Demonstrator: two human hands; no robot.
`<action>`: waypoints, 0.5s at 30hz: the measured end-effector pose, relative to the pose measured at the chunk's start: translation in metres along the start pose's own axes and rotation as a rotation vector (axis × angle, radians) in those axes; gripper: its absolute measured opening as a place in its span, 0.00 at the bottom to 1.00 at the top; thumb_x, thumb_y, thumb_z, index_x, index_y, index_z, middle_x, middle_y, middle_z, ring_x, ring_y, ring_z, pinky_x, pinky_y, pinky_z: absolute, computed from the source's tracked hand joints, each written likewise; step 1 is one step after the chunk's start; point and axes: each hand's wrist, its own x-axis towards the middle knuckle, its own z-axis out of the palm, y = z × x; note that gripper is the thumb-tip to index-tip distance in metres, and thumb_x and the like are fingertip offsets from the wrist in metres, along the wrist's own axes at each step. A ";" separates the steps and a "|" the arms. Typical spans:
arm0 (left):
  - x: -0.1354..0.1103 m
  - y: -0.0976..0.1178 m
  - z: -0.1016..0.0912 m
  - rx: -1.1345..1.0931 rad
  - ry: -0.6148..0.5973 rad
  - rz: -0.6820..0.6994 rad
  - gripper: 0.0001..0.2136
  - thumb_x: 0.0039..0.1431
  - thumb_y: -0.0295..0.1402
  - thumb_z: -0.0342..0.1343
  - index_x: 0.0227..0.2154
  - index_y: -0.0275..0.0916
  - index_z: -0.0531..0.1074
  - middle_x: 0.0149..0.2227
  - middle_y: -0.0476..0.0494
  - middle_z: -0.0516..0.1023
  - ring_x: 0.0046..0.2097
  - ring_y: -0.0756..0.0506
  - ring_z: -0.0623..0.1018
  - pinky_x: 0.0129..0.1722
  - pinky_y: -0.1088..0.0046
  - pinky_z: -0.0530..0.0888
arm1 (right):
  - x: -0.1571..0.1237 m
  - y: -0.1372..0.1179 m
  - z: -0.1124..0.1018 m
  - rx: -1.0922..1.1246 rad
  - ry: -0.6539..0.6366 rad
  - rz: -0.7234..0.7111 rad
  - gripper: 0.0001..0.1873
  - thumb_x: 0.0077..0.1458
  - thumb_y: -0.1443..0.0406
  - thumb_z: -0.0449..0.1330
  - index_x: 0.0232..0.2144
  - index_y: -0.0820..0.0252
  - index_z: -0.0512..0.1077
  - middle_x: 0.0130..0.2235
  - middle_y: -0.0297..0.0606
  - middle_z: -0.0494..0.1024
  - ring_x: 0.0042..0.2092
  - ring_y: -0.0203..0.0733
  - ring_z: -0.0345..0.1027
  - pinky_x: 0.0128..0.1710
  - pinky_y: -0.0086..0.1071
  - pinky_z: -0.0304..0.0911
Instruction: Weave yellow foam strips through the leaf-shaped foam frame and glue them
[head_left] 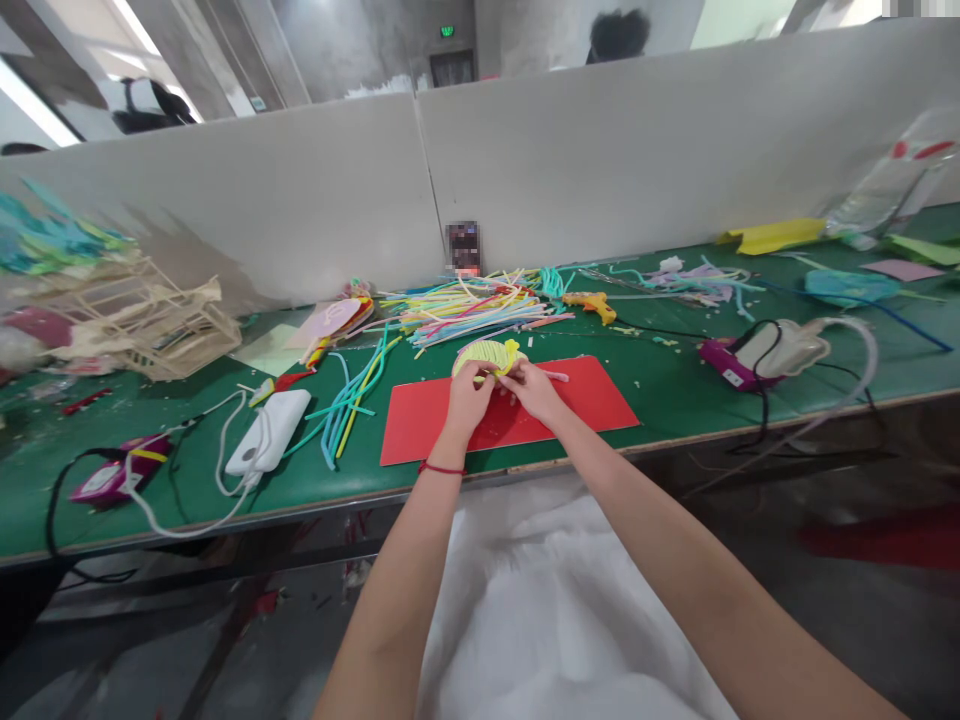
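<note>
The left hand [469, 396] and right hand [534, 390] pinch that yellow piece [486, 354] by its near edge; it looks light, soft, crushable; the rim seems safest.

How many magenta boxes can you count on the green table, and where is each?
2. The left magenta box lies left of the white device; the right magenta box lies beside a white object. Clutter may hide others.

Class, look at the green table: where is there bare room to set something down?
Right of the red card, toward the purple box, the table is mostly bare; a narrower gap lies left, before the loose stems. Crowded: behind the card, with a heap of stems.
</note>
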 end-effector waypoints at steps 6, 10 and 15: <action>0.001 -0.001 0.000 0.027 0.002 0.030 0.08 0.48 0.21 0.49 0.30 0.37 0.70 0.34 0.46 0.72 0.36 0.51 0.72 0.33 0.77 0.71 | 0.000 -0.002 0.000 0.002 -0.001 0.008 0.11 0.46 0.60 0.59 0.25 0.58 0.60 0.25 0.34 0.73 0.27 0.37 0.69 0.24 0.31 0.65; 0.001 -0.002 0.000 0.034 -0.003 0.043 0.08 0.49 0.22 0.49 0.30 0.37 0.70 0.34 0.46 0.73 0.36 0.51 0.72 0.33 0.76 0.71 | 0.000 -0.002 0.000 0.020 0.004 0.034 0.12 0.46 0.60 0.59 0.24 0.58 0.59 0.24 0.33 0.72 0.26 0.37 0.68 0.19 0.28 0.62; 0.001 -0.003 -0.001 0.025 -0.007 0.026 0.08 0.49 0.23 0.50 0.30 0.37 0.71 0.34 0.45 0.73 0.37 0.51 0.72 0.34 0.76 0.71 | -0.001 -0.002 0.000 0.028 -0.002 0.046 0.13 0.46 0.60 0.59 0.24 0.58 0.57 0.24 0.33 0.71 0.25 0.36 0.67 0.18 0.28 0.62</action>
